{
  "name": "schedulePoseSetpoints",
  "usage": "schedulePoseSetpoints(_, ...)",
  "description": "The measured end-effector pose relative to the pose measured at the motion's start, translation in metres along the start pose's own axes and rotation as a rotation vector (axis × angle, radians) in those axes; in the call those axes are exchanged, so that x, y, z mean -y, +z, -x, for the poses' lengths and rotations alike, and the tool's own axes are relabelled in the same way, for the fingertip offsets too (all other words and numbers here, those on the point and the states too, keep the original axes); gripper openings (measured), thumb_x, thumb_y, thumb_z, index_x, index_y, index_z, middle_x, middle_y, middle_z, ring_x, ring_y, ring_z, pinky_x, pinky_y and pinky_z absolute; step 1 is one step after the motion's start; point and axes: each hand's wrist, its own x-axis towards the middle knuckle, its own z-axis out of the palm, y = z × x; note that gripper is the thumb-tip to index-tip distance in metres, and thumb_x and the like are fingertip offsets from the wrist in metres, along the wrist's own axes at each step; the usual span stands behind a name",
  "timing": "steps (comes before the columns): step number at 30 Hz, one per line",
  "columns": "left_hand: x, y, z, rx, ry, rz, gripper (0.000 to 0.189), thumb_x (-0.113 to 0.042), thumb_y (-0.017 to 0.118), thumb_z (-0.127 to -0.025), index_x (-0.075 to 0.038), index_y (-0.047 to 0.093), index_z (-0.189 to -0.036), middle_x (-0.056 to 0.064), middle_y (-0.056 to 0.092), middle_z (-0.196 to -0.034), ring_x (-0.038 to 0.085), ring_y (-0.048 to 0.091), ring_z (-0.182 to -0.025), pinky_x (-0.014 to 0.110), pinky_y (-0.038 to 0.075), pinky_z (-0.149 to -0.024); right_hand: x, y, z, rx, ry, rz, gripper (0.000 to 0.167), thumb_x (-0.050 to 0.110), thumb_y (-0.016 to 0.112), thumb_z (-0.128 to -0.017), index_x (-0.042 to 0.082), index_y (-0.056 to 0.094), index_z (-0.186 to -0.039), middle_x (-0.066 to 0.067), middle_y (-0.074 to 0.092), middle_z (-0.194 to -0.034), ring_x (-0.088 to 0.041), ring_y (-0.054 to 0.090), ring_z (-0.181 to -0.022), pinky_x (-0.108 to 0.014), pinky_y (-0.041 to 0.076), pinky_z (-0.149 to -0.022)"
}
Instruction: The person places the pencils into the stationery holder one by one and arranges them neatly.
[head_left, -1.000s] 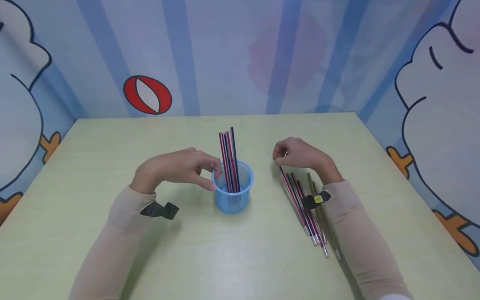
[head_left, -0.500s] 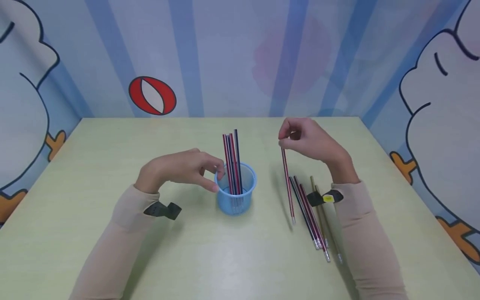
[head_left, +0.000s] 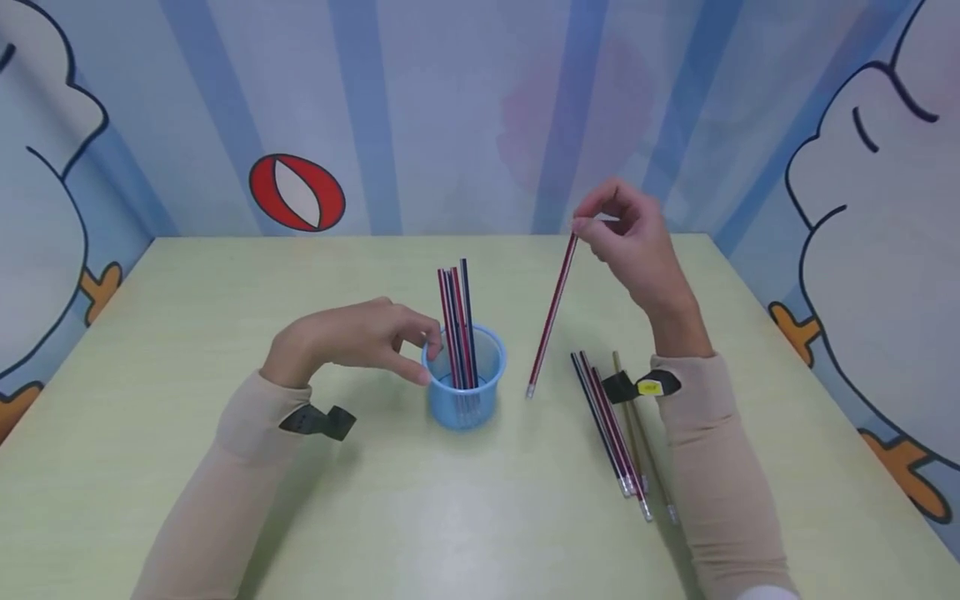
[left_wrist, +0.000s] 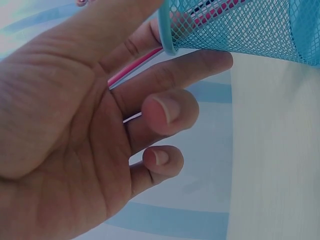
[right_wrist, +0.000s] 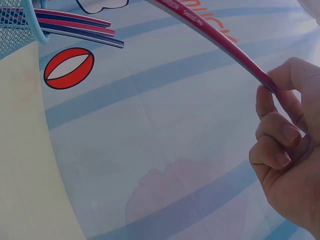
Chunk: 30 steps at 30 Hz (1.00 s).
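Observation:
In the head view, my left hand (head_left: 358, 335) is at the left side of a blue mesh pencil cup (head_left: 462, 410), thumb and fingers holding it at the rim. Several red and dark blue striped pencils (head_left: 459, 321) lean upright inside the cup. My right hand (head_left: 636, 246) pinches the top end of a red striped pencil (head_left: 552, 312) between thumb and index finger. This pencil hangs tilted in the air right of the cup, its silver eraser end down and towards the cup. In the right wrist view the pinched pencil (right_wrist: 215, 42) slants up from the fingertips.
Right of the cup, several dark and red pencils (head_left: 609, 429) lie in a loose bundle on the pale table (head_left: 420, 517). Gold pencils (head_left: 651, 450) lie beside them, near the right sleeve. A blue striped backdrop (head_left: 465, 117) with cartoon figures rises behind the table.
My right hand has lifted the red striped pencil off the bundle on the table. It has moved up, and the pencil's lower end has swung left towards the cup. My left hand stays at the cup.

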Motion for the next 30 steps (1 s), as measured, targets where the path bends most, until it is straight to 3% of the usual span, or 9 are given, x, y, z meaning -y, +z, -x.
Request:
schedulePoseSetpoints(4, 0.001, 0.001, 0.0, 0.004, -0.01, 0.012, 0.023, -0.029, 0.077, -0.09, -0.018, 0.064, -0.105, -0.001, 0.068, -0.111, 0.026, 0.061, -0.119, 0.042, 0.05, -0.089, -0.004, 0.006, -0.002, -0.13, -0.093, -0.164, 0.008, -0.002, 0.061, -0.093, 0.005, 0.064, -0.094, -0.005, 0.059, -0.086, -0.014, 0.034, -0.049, -0.026, 0.03, -0.049)
schedulePoseSetpoints(9, 0.0, 0.001, 0.0, 0.005, -0.01, 0.009, 0.022, -0.028, 0.077, -0.09, -0.019, 0.064, -0.105, -0.001, 0.068, -0.113, 0.026, 0.061, -0.119, 0.042, 0.05, -0.09, -0.01, 0.018, -0.004, -0.186, -0.141, -0.178, 0.009, -0.003, 0.064, -0.091, 0.006, 0.066, -0.092, -0.003, 0.061, -0.084, -0.011, 0.033, -0.045, -0.024, 0.028, -0.045)
schedulePoseSetpoints(13, 0.0, 0.001, 0.0, 0.001, -0.005, 0.006, 0.021, -0.028, 0.077, -0.089, -0.021, 0.064, -0.104, -0.003, 0.068, -0.113, 0.026, 0.061, -0.119, 0.042, 0.05, -0.089, -0.014, 0.031, -0.003, -0.128, -0.098, -0.081, 0.005, 0.003, 0.066, -0.093, 0.007, 0.067, -0.095, -0.006, 0.062, -0.092, -0.01, 0.05, -0.052, -0.022, 0.04, -0.053)
schedulePoseSetpoints(16, 0.001, 0.0, 0.0, -0.001, -0.003, 0.005, 0.02, -0.029, 0.077, -0.089, -0.022, 0.063, -0.103, -0.005, 0.068, -0.113, 0.026, 0.061, -0.12, 0.041, 0.05, -0.088, -0.015, 0.042, -0.002, -0.057, -0.055, -0.002, 0.006, 0.007, 0.066, -0.095, 0.004, 0.066, -0.1, -0.007, 0.063, -0.099, -0.014, 0.066, -0.07, -0.023, 0.052, -0.07)
schedulePoseSetpoints(18, 0.001, 0.0, 0.0, 0.0, -0.004, 0.006, 0.021, -0.029, 0.077, -0.089, -0.021, 0.064, -0.103, -0.004, 0.069, -0.113, 0.026, 0.061, -0.12, 0.041, 0.05, -0.089, -0.017, 0.049, 0.0, -0.008, -0.026, 0.032, 0.011, 0.01, 0.066, -0.096, 0.002, 0.066, -0.103, -0.008, 0.064, -0.102, -0.02, 0.07, -0.082, -0.027, 0.054, -0.079)
schedulePoseSetpoints(23, 0.002, -0.002, 0.0, 0.001, 0.011, 0.008, 0.024, -0.03, 0.077, -0.089, -0.017, 0.064, -0.105, -0.002, 0.07, -0.111, 0.026, 0.061, -0.12, 0.045, 0.049, -0.093, -0.021, 0.068, 0.002, 0.104, 0.018, 0.087, 0.017, 0.014, 0.066, -0.097, 0.0, 0.066, -0.106, -0.007, 0.064, -0.101, -0.025, 0.064, -0.075, -0.027, 0.05, -0.066)
schedulePoseSetpoints(28, 0.003, -0.001, -0.002, 0.002, 0.032, 0.016, 0.023, -0.029, 0.076, -0.09, -0.017, 0.063, -0.105, -0.001, 0.07, -0.114, 0.027, 0.06, -0.122, 0.046, 0.05, -0.094, -0.027, 0.082, 0.006, 0.188, 0.029, 0.148, 0.017, 0.015, 0.066, -0.097, 0.003, 0.066, -0.108, -0.005, 0.066, -0.102, -0.016, 0.063, -0.085, -0.027, 0.051, -0.071)
schedulePoseSetpoints(30, 0.004, 0.0, -0.002, 0.003, 0.035, 0.02, 0.023, -0.029, 0.076, -0.09, -0.016, 0.063, -0.105, -0.002, 0.07, -0.114, 0.027, 0.061, -0.121, 0.044, 0.05, -0.091, -0.03, 0.085, 0.008, 0.224, 0.041, 0.163, 0.017, 0.015, 0.066, -0.097, 0.006, 0.066, -0.112, -0.004, 0.066, -0.102, -0.013, 0.06, -0.079, -0.026, 0.05, -0.068)
